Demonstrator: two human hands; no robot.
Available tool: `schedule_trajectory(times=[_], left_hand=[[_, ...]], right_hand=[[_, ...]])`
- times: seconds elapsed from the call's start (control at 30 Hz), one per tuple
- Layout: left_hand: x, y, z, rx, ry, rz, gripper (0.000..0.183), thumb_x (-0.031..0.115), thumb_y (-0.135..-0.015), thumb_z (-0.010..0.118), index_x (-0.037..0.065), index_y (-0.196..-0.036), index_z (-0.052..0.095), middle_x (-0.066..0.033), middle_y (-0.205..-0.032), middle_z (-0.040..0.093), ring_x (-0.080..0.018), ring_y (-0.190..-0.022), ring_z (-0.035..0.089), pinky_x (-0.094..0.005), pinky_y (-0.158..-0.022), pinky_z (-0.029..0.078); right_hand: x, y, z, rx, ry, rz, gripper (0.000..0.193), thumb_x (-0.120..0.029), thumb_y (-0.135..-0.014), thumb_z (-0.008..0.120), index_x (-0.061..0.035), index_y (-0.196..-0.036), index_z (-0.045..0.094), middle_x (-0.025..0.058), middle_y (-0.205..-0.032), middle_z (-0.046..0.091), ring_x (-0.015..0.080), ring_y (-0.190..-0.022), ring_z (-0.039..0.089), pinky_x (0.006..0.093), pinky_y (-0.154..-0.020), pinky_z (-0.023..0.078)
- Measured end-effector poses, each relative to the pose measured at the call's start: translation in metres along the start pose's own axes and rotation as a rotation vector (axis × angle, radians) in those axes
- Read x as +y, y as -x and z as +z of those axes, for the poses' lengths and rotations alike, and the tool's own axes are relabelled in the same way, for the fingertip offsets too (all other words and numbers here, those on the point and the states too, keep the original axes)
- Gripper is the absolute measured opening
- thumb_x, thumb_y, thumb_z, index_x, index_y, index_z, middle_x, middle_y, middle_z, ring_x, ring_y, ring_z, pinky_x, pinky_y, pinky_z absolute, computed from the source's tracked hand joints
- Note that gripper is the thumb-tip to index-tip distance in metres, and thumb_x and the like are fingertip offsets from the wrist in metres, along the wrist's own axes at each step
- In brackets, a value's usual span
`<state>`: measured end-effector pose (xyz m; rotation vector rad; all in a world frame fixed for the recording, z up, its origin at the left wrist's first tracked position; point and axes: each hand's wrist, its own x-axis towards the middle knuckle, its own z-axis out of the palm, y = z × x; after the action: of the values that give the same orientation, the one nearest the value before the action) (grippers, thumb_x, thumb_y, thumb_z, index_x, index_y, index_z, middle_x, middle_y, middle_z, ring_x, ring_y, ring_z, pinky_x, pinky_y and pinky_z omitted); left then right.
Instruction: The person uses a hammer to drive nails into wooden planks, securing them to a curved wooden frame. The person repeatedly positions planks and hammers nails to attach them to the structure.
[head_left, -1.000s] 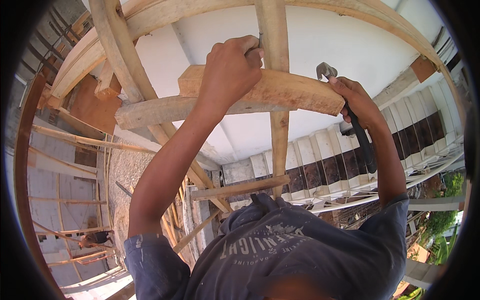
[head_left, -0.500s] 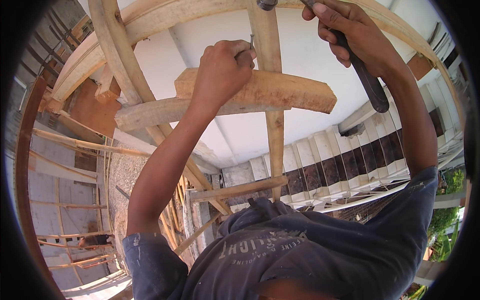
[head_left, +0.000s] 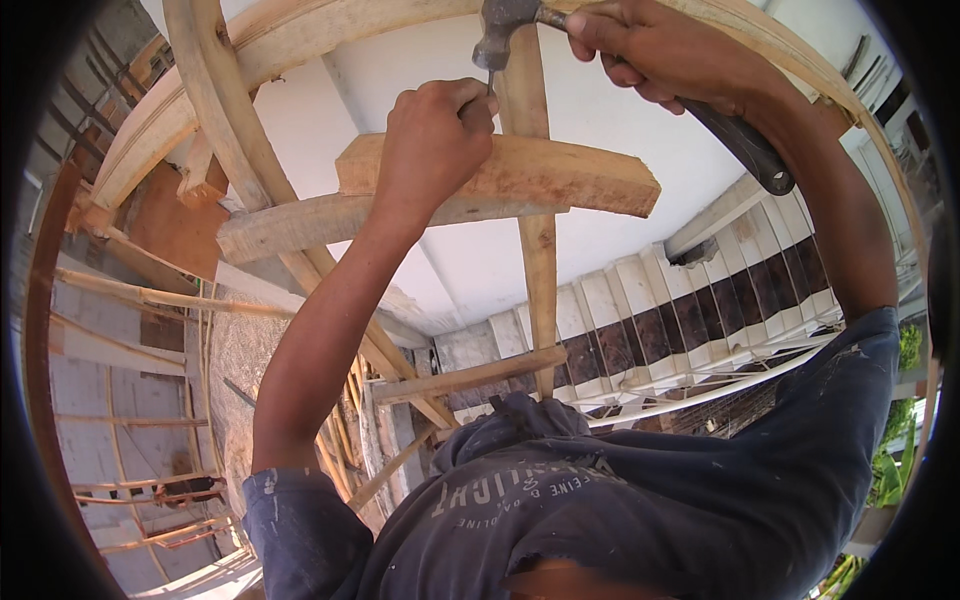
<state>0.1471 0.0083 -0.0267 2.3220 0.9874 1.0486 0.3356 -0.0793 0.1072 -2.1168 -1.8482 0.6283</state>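
A thin metal nail (head_left: pixel 491 83) stands upright in the pinched fingers of my left hand (head_left: pixel 437 140), over a short wooden block (head_left: pixel 560 172). That block lies on a longer wooden crosspiece (head_left: pixel 290 224), which spans two wooden rails. My right hand (head_left: pixel 655 50) grips a hammer (head_left: pixel 735 145) by its dark handle. The hammer's metal head (head_left: pixel 497 40) is right at the top of the nail and seems to touch it. Where the nail's lower end meets the wood is hidden behind my left fingers.
Upright wooden rails (head_left: pixel 538 270) and a lower rung (head_left: pixel 470 375) extend toward my body. A curved wooden beam (head_left: pixel 340 30) crosses the top. Bamboo poles (head_left: pixel 170 292) form a framework at left. A white stair-like structure (head_left: pixel 640 320) lies below at right.
My right hand has swung the hammer down and left, bringing its head onto the nail. My left hand keeps pinching the nail over the block. The whole view has shifted slightly.
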Motion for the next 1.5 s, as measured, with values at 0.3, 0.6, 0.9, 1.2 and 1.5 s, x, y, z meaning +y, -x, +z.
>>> schedule_trajectory(times=[0.3,0.6,0.9,1.2,1.5], left_hand=[[-0.001,0.003,0.003,0.024,0.013,0.032,0.021,0.01,-0.09,0.055,-0.005,-0.088,0.069,-0.0145,-0.067,0.065,-0.0233,-0.06,0.061,-0.0361,-0.067,0.05],[0.004,0.003,0.0,-0.025,0.067,-0.016,0.018,0.008,-0.093,0.053,-0.004,-0.091,0.066,-0.0147,-0.069,0.064,-0.0262,-0.064,0.063,-0.0369,-0.069,0.05],[-0.018,0.012,-0.036,-0.237,-0.247,0.302,0.051,0.022,-0.086,0.072,0.007,-0.132,0.057,-0.0147,-0.135,0.055,-0.0333,-0.122,0.057,-0.0431,-0.106,0.044],[-0.008,0.009,-0.058,-0.432,-0.536,0.297,0.087,0.037,-0.052,0.092,0.012,-0.129,0.061,-0.0087,-0.115,0.065,-0.0295,-0.112,0.058,-0.0434,-0.105,0.039],[0.035,0.015,-0.043,-0.125,-0.611,0.612,0.077,0.021,-0.046,0.095,0.013,-0.118,0.067,-0.0034,-0.108,0.067,-0.024,-0.106,0.06,-0.0399,-0.1,0.041]], right_hand=[[0.023,-0.011,0.013,0.301,-0.038,-0.2,0.042,-0.048,-0.106,0.041,-0.0101,-0.096,0.055,-0.0069,-0.06,0.036,0.0015,-0.042,0.034,0.0187,-0.036,0.032],[0.062,0.031,0.063,0.219,-0.215,-0.071,0.08,-0.05,-0.061,0.093,0.0054,-0.112,0.067,0.007,-0.069,0.06,0.0183,-0.066,0.06,0.0349,-0.064,0.047],[0.094,0.042,0.106,0.197,-0.193,-0.094,0.053,-0.021,-0.072,0.084,0.0027,-0.117,0.069,0.0147,-0.065,0.066,0.0192,-0.055,0.062,0.0333,-0.06,0.05],[0.101,0.052,0.152,0.409,-0.534,-0.075,0.066,-0.019,-0.073,0.087,0.011,-0.125,0.06,0.0186,-0.085,0.071,0.0173,-0.073,0.065,0.0318,-0.071,0.053],[0.114,0.056,0.158,0.529,-0.488,0.102,0.083,-0.021,-0.064,0.095,0.0196,-0.123,0.053,0.0111,-0.088,0.069,0.0102,-0.077,0.062,0.0243,-0.066,0.05]])
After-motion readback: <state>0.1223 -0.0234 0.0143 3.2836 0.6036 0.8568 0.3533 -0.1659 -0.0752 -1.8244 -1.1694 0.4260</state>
